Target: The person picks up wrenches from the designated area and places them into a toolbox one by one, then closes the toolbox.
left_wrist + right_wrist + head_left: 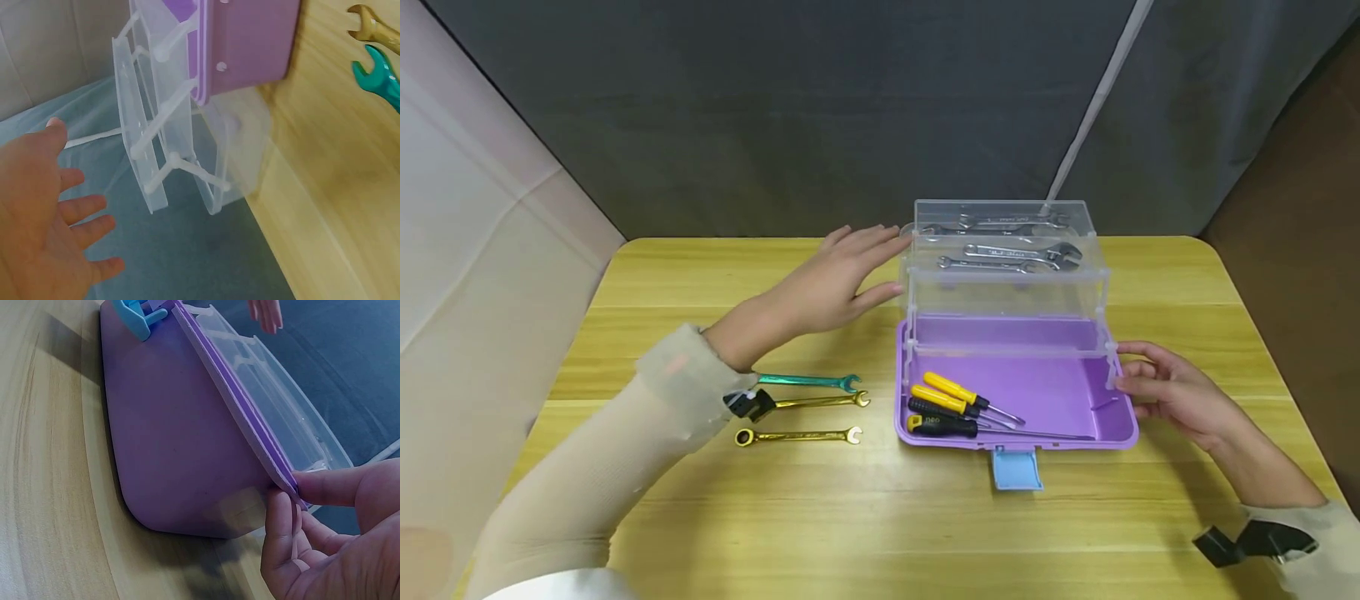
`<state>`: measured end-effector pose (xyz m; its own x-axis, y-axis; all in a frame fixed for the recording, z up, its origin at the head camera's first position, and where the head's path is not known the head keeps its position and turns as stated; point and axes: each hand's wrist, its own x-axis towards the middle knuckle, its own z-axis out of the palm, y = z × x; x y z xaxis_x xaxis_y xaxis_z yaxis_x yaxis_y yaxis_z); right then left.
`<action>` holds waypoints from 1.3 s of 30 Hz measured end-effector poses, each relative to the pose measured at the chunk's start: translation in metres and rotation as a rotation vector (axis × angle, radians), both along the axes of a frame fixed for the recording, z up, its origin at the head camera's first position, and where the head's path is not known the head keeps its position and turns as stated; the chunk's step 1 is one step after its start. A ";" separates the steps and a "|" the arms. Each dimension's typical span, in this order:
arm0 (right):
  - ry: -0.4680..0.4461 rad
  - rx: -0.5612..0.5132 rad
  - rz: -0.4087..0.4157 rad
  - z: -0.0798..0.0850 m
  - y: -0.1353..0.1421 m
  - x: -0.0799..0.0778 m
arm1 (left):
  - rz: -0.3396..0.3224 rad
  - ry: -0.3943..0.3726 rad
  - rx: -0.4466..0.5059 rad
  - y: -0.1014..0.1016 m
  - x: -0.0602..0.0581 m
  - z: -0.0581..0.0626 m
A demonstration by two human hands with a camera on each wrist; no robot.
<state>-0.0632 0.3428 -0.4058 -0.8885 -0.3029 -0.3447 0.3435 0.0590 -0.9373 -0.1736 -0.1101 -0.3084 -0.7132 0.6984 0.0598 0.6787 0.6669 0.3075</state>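
Observation:
A purple toolbox stands open on the table, its clear stacked trays raised above the back. My right hand pinches the rim at its right side, thumb over the edge and fingers curled beneath, as the right wrist view shows. Beside the upper tray's left end, my left hand is held with fingers spread and nothing in it. In the left wrist view a gap separates those fingers from the trays. Several silver wrenches lie in the trays. Screwdrivers with yellow and black handles lie in the box's bottom.
Left of the box, a green wrench and two gold wrenches lie on the wooden table. A blue latch hangs off the box's front. Behind the table is a dark grey curtain.

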 end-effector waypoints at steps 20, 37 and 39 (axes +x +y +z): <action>0.030 -0.049 0.026 -0.001 0.001 0.001 | 0.052 -0.048 0.034 -0.057 0.032 -0.036; 0.014 -0.031 0.010 -0.001 0.001 0.001 | 0.140 -0.150 0.081 -0.117 0.063 -0.079; 0.020 -0.035 0.015 -0.001 0.000 0.000 | 0.126 -0.141 0.108 -0.123 0.064 -0.086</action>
